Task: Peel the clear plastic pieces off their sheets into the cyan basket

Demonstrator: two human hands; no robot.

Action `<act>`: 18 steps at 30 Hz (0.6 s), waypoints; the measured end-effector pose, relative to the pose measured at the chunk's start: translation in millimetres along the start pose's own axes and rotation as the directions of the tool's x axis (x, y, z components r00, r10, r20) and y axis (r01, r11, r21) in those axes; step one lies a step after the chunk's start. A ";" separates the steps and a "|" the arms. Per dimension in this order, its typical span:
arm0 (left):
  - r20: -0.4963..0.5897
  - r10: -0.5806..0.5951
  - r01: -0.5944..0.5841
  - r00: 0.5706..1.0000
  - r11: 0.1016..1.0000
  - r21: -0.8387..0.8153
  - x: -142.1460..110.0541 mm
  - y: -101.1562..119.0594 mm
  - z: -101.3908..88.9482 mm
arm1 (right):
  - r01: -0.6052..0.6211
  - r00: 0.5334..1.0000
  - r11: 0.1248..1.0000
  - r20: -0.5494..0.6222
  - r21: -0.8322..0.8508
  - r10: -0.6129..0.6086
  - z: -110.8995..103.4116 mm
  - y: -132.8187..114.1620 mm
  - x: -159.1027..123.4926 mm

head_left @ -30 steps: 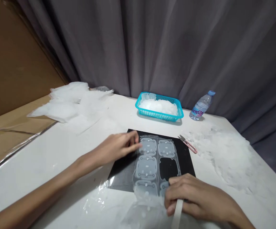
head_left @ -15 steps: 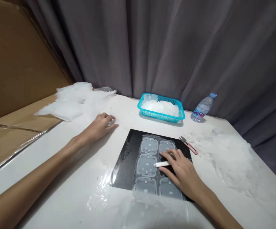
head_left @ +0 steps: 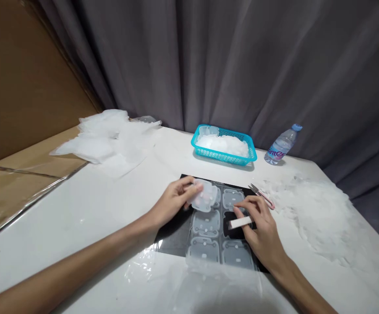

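My left hand (head_left: 172, 200) pinches a translucent rounded-square plastic piece (head_left: 205, 201) above the upper left of a clear sheet (head_left: 205, 224). Similar rounded squares in two columns mark this sheet, which lies over a black mat (head_left: 171, 244) and runs past its near edge. In its right column a dark rounded-square gap (head_left: 230, 233) shows the black below. Over that gap, my right hand (head_left: 259, 224) is closed on a short white stick (head_left: 240, 222), whose kind I cannot make out. Pink-handled thread snips (head_left: 264, 198) lie just beyond the right hand.
A turquoise basket (head_left: 223, 159) of white translucent pieces stands at the back, with a water bottle (head_left: 282, 146) to its right. Filmy white sheets (head_left: 110, 139) are heaped at the left, near cardboard (head_left: 19, 183). Clear plastic scraps (head_left: 320, 218) spread at the right.
My left hand has come from the left side of the table to over the sheet, with the translucent piece in its fingers. The white stick has shifted right, over the dark gap.
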State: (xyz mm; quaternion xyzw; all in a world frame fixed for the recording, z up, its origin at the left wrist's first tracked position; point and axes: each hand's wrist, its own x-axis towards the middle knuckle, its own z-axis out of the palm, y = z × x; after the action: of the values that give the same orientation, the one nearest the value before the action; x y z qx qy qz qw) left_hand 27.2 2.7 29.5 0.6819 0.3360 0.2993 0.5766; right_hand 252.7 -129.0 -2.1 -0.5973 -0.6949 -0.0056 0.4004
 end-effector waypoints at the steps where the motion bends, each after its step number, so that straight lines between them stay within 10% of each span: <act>1: 0.050 -0.032 0.035 0.998 0.998 -0.059 -4.7 0.2 7.3 | -0.003 1.000 1.000 -0.014 0.019 0.003 -0.9 -2.1 0.8; 18: 0.308 -0.112 0.207 0.945 0.934 -0.293 -16.8 -7.4 26.0 | -0.194 0.977 0.939 0.147 0.283 0.158 3.5 -17.4 -0.3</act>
State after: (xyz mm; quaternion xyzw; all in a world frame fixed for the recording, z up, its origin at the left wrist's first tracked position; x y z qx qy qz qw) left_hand 37.0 -25.2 17.8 0.5851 0.2506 0.1997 0.7450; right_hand 236.3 -132.5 3.5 -0.5896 -0.6548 0.1708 0.4410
